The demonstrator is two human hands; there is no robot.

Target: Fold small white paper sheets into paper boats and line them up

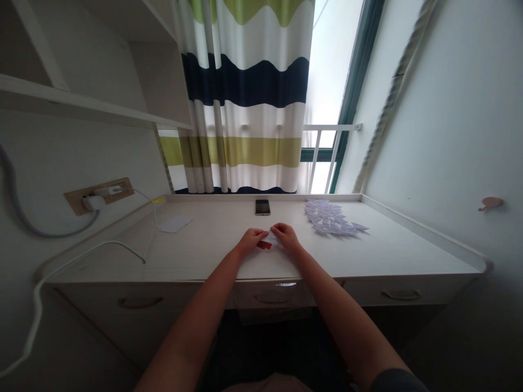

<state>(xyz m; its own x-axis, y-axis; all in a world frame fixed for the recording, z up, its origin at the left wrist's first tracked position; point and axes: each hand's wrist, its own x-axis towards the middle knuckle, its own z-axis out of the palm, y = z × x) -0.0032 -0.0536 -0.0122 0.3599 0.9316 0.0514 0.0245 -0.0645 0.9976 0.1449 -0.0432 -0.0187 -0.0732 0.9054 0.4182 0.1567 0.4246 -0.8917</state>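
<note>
Between my two hands, above the middle of the desk, is a small piece of white paper (272,237). My left hand (249,241) pinches its left side with thumb and finger. On the other side, the fingers of my right hand (286,238) are closed on the paper too. A small dark red object (264,245) shows just under the fingers of my left hand; its kind is too small to make out, and I cannot tell whether the hand touches it. To the right lies a spread of many pointed, folded white paper pieces (329,218).
A phone (262,207) lies behind my hands. Flat white paper (175,224) is at the left of the desk (392,245), near a white cable (118,243) from the wall socket (99,195). Raised edges border the desk, and a shelf (93,111) overhangs the left.
</note>
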